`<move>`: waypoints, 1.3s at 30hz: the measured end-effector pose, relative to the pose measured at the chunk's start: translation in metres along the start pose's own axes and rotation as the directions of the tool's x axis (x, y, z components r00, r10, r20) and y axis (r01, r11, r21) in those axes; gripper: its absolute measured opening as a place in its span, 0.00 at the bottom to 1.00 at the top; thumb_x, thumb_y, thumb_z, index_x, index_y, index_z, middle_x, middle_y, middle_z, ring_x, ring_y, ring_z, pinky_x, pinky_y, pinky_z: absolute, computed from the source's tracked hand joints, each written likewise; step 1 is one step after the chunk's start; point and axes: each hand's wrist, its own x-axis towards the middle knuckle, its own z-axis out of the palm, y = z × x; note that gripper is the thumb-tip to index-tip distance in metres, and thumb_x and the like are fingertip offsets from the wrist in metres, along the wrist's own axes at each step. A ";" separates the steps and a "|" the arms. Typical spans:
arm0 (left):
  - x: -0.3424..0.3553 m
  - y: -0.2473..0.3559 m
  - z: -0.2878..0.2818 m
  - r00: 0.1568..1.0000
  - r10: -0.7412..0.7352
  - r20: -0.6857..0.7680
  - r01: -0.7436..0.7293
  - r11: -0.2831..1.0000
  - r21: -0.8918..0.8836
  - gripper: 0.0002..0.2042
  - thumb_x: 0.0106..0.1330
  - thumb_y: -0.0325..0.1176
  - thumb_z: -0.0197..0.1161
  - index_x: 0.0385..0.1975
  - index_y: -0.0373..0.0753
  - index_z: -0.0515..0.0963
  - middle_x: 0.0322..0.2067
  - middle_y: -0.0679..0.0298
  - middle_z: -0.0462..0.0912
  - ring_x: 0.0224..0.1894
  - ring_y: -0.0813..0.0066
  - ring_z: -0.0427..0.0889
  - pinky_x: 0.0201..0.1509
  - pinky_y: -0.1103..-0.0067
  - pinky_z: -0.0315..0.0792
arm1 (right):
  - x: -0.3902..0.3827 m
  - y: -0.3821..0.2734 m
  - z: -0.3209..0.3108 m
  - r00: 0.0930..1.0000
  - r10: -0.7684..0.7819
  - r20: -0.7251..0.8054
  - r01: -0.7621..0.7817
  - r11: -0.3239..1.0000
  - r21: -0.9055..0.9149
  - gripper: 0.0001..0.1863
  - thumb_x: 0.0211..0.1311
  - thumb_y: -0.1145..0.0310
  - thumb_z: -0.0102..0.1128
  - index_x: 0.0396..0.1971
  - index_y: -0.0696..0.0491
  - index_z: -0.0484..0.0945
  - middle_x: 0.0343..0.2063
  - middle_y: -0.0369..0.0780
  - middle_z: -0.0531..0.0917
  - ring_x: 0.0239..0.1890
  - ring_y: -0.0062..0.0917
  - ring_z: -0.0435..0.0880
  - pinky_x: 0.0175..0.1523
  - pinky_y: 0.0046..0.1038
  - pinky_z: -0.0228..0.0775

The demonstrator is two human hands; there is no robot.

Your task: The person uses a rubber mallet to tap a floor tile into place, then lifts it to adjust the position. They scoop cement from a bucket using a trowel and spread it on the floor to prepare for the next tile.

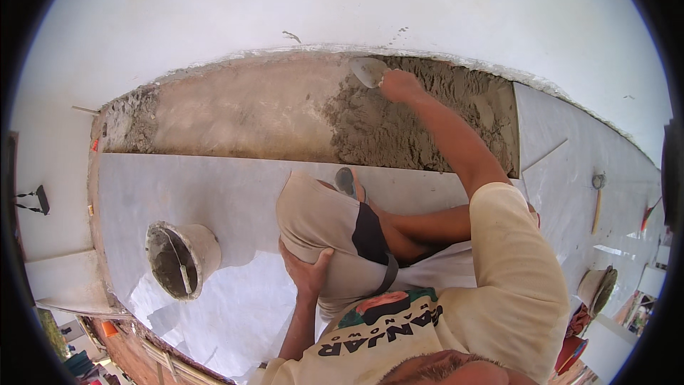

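Note:
My right hand [401, 85] is closed round the handle of a trowel [369, 71]. Its metal blade lies at the far edge of a bed of wet grey mortar [427, 125], close to the foot of the white wall. The mortar's surface is rough and ridged. Bare, dusty ground [242, 110] stretches left of it, with a drier grey patch [135, 121] at the far left end. My left hand [308, 271] rests on my bent knee in light shorts, thumb spread away from the fingers and no tool in it.
A mortar-stained bucket [206, 249] with a handle stands on the glossy grey floor tiles [235, 178] at left. Another bucket [593, 286] stands at right. A wooden-handled mallet [597, 203] and a thin strip [545, 155] lie on the right-hand tiles. The white wall [342, 7] borders the strip.

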 end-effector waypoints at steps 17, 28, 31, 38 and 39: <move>-0.007 -0.024 0.007 0.988 0.137 -0.065 -0.139 0.990 -0.026 0.53 0.48 0.54 0.75 0.67 0.26 0.54 0.61 0.44 0.64 0.65 0.51 0.64 0.69 0.62 0.56 | -0.069 0.179 -0.003 0.950 0.301 -0.084 -0.308 0.947 -0.087 0.21 0.69 0.58 0.48 0.50 0.60 0.74 0.44 0.50 0.84 0.48 0.42 0.84 0.50 0.44 0.77; -0.014 -0.006 0.011 0.992 0.106 -0.068 -0.106 0.994 -0.005 0.48 0.52 0.48 0.71 0.66 0.23 0.54 0.61 0.42 0.64 0.63 0.50 0.65 0.69 0.63 0.56 | -0.135 0.278 0.007 0.864 0.468 -0.186 -0.479 0.878 -0.014 0.19 0.67 0.59 0.48 0.47 0.57 0.76 0.44 0.49 0.84 0.49 0.41 0.84 0.51 0.41 0.76; -0.015 -0.012 0.010 0.987 0.142 -0.081 -0.143 0.990 -0.015 0.47 0.53 0.47 0.71 0.65 0.23 0.55 0.60 0.42 0.65 0.62 0.50 0.66 0.68 0.63 0.57 | -0.139 0.277 0.013 0.854 0.481 -0.197 -0.486 0.874 0.030 0.18 0.67 0.60 0.48 0.48 0.56 0.77 0.45 0.49 0.84 0.49 0.40 0.84 0.51 0.41 0.76; -0.013 -0.017 0.011 0.981 0.183 -0.066 -0.185 0.982 -0.026 0.46 0.53 0.48 0.71 0.65 0.23 0.56 0.59 0.42 0.66 0.61 0.50 0.66 0.68 0.63 0.57 | -0.151 0.275 0.006 0.836 0.520 -0.176 -0.518 0.853 0.060 0.21 0.69 0.56 0.45 0.41 0.58 0.81 0.43 0.48 0.85 0.50 0.41 0.83 0.54 0.41 0.75; -0.013 -0.020 0.012 0.979 0.182 -0.091 -0.183 0.983 -0.007 0.46 0.53 0.49 0.71 0.64 0.23 0.56 0.59 0.42 0.66 0.61 0.50 0.67 0.68 0.62 0.57 | -0.154 0.261 -0.006 0.857 0.497 -0.136 -0.492 0.868 0.066 0.21 0.68 0.56 0.45 0.42 0.58 0.81 0.43 0.48 0.85 0.50 0.41 0.83 0.54 0.41 0.75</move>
